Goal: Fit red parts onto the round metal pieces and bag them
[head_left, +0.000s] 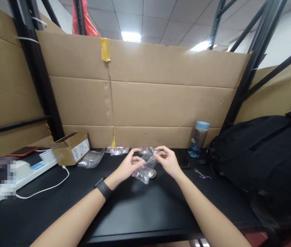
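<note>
Over the middle of the black desk, a clear plastic bag (149, 159) is stretched between my two hands. My right hand (168, 160) pinches its right side between thumb and fingers. On the other side, my left hand (130, 165), with a dark watch on the wrist, has its thumb and fingers curled on the bag's edge. Just below lie a small round shiny piece (150, 173) in clear wrapping and a crinkled clear packet (141, 177) with red marks. What the bag contains is too small to make out.
More clear packets (118, 150) lie at the back, left of my hands. An open cardboard box (70, 148), a plastic bag (92, 159) and a white power strip (36, 174) are further left. To the right are a phone (183, 160), keyring (203, 175), bottle (198, 139) and black backpack (261, 161).
</note>
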Tool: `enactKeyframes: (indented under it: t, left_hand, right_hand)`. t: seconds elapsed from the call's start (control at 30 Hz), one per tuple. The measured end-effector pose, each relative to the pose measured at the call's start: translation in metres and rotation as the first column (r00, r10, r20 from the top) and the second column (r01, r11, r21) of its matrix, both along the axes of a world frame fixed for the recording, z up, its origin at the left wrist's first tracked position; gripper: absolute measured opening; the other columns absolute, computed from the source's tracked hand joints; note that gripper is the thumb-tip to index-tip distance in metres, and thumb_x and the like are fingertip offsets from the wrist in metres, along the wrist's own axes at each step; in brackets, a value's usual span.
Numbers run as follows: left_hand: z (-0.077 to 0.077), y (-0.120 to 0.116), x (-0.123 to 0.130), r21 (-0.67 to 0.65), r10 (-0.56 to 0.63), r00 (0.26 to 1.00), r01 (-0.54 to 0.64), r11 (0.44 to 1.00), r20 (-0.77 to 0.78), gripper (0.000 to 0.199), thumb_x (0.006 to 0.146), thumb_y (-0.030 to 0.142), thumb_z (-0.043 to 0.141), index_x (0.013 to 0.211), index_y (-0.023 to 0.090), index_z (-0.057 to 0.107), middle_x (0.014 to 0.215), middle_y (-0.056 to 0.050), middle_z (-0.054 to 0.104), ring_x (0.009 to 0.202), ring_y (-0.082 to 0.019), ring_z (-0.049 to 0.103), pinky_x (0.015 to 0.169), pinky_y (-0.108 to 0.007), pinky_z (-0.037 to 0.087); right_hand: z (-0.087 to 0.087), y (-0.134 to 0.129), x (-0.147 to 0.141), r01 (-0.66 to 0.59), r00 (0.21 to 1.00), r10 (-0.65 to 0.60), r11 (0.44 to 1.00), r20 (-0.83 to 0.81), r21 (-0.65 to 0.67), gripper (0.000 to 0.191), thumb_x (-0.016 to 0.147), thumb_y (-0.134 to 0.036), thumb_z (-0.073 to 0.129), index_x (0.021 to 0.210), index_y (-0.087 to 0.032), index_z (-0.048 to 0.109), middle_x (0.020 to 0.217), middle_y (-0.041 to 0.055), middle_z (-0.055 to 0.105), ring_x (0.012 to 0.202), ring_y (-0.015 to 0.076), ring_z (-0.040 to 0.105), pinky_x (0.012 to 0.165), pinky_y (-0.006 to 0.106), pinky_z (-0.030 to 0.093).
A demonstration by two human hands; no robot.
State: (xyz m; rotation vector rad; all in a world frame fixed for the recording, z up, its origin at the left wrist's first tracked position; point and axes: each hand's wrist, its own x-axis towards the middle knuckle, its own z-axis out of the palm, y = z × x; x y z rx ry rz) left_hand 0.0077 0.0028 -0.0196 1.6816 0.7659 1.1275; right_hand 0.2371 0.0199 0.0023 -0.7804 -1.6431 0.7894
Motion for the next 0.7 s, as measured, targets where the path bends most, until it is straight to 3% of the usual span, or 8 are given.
enactKeyframes:
  t: [0.1, 0.2, 0.3, 0.37, 0.43, 0.5, 0.6, 0.7]
  left_hand:
    - [0.002, -0.003, 0.001, 0.026, 0.012, 1.000, -0.012, 1.000, -0.011, 0.066, 0.085, 0.041, 0.074, 0.136, 0.026, 0.035, 0.090, -0.003, 0.070, 0.079, -0.016, 0.069, 0.064, -0.023, 0.051]
    - [0.005, -0.002, -0.003, 0.079, 0.086, 0.996, -0.089, 0.993, 0.034, 0.064, 0.087, 0.035, 0.070, 0.137, 0.026, 0.031, 0.091, -0.002, 0.069, 0.075, -0.014, 0.069, 0.067, -0.024, 0.053]
    - [0.008, -0.001, -0.007, 0.148, 0.120, 0.993, -0.119, 0.982, 0.007, 0.041, 0.090, 0.032, 0.066, 0.123, 0.023, 0.044, 0.097, -0.004, 0.068, 0.074, -0.013, 0.068, 0.067, -0.024, 0.054]
    - [0.010, -0.001, -0.008, 0.220, 0.116, 0.990, -0.097, 0.971, -0.076, 0.017, 0.091, 0.030, 0.063, 0.103, 0.019, 0.058, 0.098, -0.007, 0.069, 0.080, -0.015, 0.069, 0.072, -0.026, 0.055]
    - [0.010, -0.002, -0.008, 0.273, 0.124, 0.981, -0.080, 0.959, -0.148, 0.014, 0.092, 0.029, 0.061, 0.092, 0.016, 0.066, 0.099, -0.008, 0.070, 0.084, -0.017, 0.068, 0.077, -0.029, 0.056]
    - [0.009, -0.003, -0.007, 0.287, 0.134, 0.975, -0.079, 0.955, -0.177, 0.019, 0.092, 0.027, 0.060, 0.104, 0.017, 0.071, 0.101, -0.009, 0.071, 0.081, -0.017, 0.068, 0.077, -0.030, 0.056]
    - [0.007, -0.002, -0.006, 0.286, 0.145, 0.973, -0.090, 0.954, -0.177, 0.043, 0.091, 0.023, 0.060, 0.134, 0.019, 0.061, 0.115, -0.011, 0.070, 0.074, -0.014, 0.065, 0.072, -0.029, 0.056]
    - [0.008, -0.001, -0.008, 0.319, 0.193, 0.967, -0.134, 0.938, -0.164, 0.051, 0.090, 0.020, 0.058, 0.142, 0.020, 0.055, 0.130, -0.014, 0.065, 0.077, -0.013, 0.065, 0.075, -0.029, 0.057]
  right_hand:
    - [-0.002, -0.005, -0.008, -0.027, 1.000, 0.028, 0.999, 0.013, -0.042, 0.035, 0.084, -0.047, 0.072, 0.105, -0.021, 0.062, 0.068, -0.0005, 0.066, 0.061, 0.0168, 0.065, 0.062, 0.030, 0.055]
    - [-0.005, -0.009, -0.013, -0.136, 0.990, 0.139, 0.985, 0.023, -0.110, 0.051, 0.080, -0.044, 0.076, 0.121, -0.025, 0.053, 0.086, 0.0012, 0.069, 0.070, 0.0166, 0.068, 0.068, 0.031, 0.057]
    - [-0.006, -0.011, -0.016, -0.227, 0.970, 0.236, 0.963, 0.050, -0.144, 0.067, 0.077, -0.038, 0.079, 0.133, -0.027, 0.044, 0.089, 0.0015, 0.071, 0.077, 0.0174, 0.071, 0.074, 0.032, 0.058]
    - [-0.007, -0.012, -0.017, -0.214, 0.974, 0.223, 0.966, 0.049, -0.144, 0.064, 0.080, -0.036, 0.076, 0.133, -0.026, 0.043, 0.080, -0.0014, 0.069, 0.071, 0.0167, 0.070, 0.071, 0.031, 0.058]
    - [-0.007, -0.011, -0.016, -0.169, 0.983, 0.177, 0.976, 0.046, -0.139, 0.057, 0.082, -0.036, 0.074, 0.129, -0.026, 0.044, 0.073, -0.0041, 0.066, 0.065, 0.0158, 0.068, 0.067, 0.030, 0.056]
    - [-0.007, -0.009, -0.015, -0.141, 0.988, 0.148, 0.981, 0.044, -0.130, 0.048, 0.082, -0.038, 0.073, 0.120, -0.026, 0.045, 0.071, -0.0051, 0.064, 0.063, 0.0155, 0.067, 0.064, 0.028, 0.054]
    - [-0.009, -0.007, -0.014, -0.163, 0.986, 0.167, 0.978, 0.018, -0.129, 0.036, 0.085, -0.040, 0.071, 0.108, -0.026, 0.048, 0.075, -0.0043, 0.064, 0.063, 0.0150, 0.067, 0.062, 0.027, 0.053]
    - [-0.010, -0.006, -0.013, -0.203, 0.976, 0.211, 0.972, 0.059, -0.120, 0.024, 0.088, -0.040, 0.068, 0.101, -0.022, 0.059, 0.085, 0.0009, 0.068, 0.069, 0.0157, 0.068, 0.068, 0.029, 0.055]
